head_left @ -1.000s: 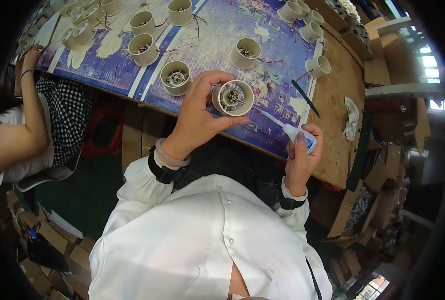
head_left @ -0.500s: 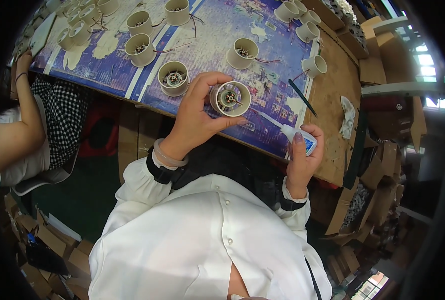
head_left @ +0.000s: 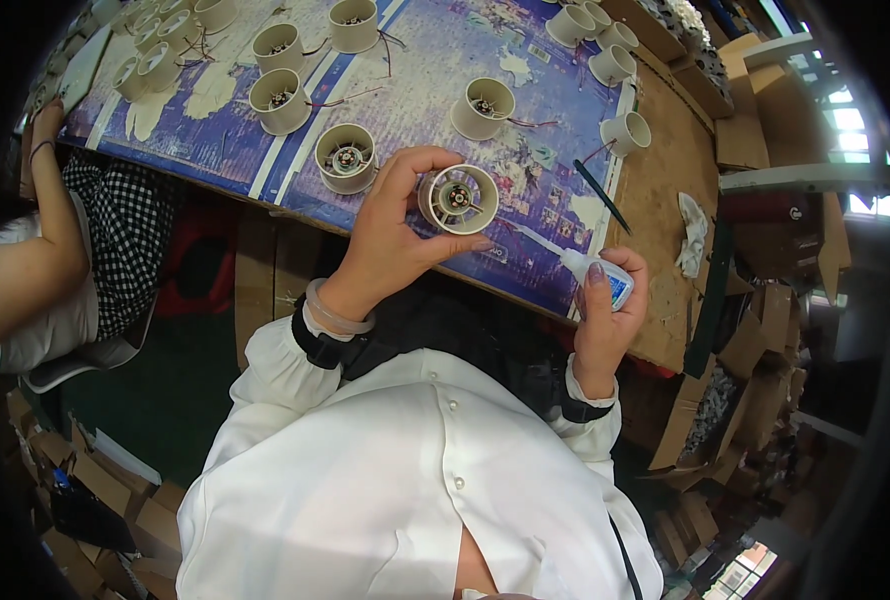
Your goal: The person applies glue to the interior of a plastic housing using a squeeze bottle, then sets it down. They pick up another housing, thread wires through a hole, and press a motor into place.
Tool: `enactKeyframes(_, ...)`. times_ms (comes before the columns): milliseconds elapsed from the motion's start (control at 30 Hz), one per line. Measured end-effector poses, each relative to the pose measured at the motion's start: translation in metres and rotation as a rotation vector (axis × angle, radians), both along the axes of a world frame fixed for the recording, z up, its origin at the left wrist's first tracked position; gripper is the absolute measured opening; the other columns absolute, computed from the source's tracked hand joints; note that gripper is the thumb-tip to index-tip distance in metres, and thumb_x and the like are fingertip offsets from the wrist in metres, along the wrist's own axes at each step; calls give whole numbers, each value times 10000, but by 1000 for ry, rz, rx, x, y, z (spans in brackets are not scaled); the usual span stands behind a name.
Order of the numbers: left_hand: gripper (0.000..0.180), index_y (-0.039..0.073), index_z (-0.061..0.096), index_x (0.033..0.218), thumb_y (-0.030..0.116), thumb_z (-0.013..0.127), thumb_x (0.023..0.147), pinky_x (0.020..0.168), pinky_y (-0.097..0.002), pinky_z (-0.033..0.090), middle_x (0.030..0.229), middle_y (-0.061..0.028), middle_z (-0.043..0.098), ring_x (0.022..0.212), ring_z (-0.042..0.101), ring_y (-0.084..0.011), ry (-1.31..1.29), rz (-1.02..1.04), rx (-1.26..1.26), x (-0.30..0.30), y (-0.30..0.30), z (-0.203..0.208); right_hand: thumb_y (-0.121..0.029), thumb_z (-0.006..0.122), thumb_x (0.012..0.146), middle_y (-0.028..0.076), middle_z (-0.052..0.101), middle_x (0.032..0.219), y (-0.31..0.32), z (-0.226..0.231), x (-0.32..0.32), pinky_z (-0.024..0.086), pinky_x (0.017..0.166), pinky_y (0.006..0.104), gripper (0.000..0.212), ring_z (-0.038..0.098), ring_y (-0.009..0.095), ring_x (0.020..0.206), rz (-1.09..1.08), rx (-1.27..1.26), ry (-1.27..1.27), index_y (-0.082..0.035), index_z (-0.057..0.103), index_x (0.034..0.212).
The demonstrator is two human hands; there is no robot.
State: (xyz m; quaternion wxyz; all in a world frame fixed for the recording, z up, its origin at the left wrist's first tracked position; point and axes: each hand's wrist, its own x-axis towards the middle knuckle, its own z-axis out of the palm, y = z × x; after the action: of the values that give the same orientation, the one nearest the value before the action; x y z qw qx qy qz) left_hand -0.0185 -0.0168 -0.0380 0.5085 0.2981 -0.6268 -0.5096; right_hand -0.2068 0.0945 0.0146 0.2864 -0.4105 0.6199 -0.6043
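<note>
My left hand (head_left: pixel 395 220) is wrapped round a cream plastic cylinder housing (head_left: pixel 490 212), tilted so its open end faces me. Inside it a small motor core with copper-coloured parts shows, held by spokes. My right hand (head_left: pixel 610 315) grips a small white glue bottle (head_left: pixel 590 272) with a blue label. Its long thin nozzle points up and left toward the housing, its tip a short way from the rim. Close to my left fingers stands another housing (head_left: pixel 346 160) on the table, with a motor core inside. A further housing (head_left: pixel 483 108) with red wires stands beyond my hands.
More housings with wires stand across the blue, worn table covering (head_left: pixel 405 100), at left and far right. A dark green stick (head_left: pixel 602 196) and a crumpled white cloth (head_left: pixel 693 235) lie right. Cardboard boxes (head_left: pixel 745 340) crowd the right side. At left another person's arm (head_left: pixel 40 250) rests by the table.
Hardly anything differs. The view has shifted very slightly; both hands keep their hold on the housing and the glue bottle.
</note>
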Motion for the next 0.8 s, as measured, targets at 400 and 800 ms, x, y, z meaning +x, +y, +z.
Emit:
enactKeyframes(400,644,61,511,1142,158,858,608,782,-272,477,1086,-68,504,947,546,-164,-24,45,-30,1,-2,2,-187,577,895,-20,452,683,-3,-20,-15,266,454,168,208,373,26,547,19,18,-279,-63,495,1041)
enactKeyframes(800,626,58,488,1205,149,773,656,914,-402,388,1112,-128,528,1025,486,-330,-543,175,-393,6,1,17,-255,504,942,-1,364,628,0,-32,-47,242,415,179,239,311,53,505,29,-168,-888,-57,507,1076)
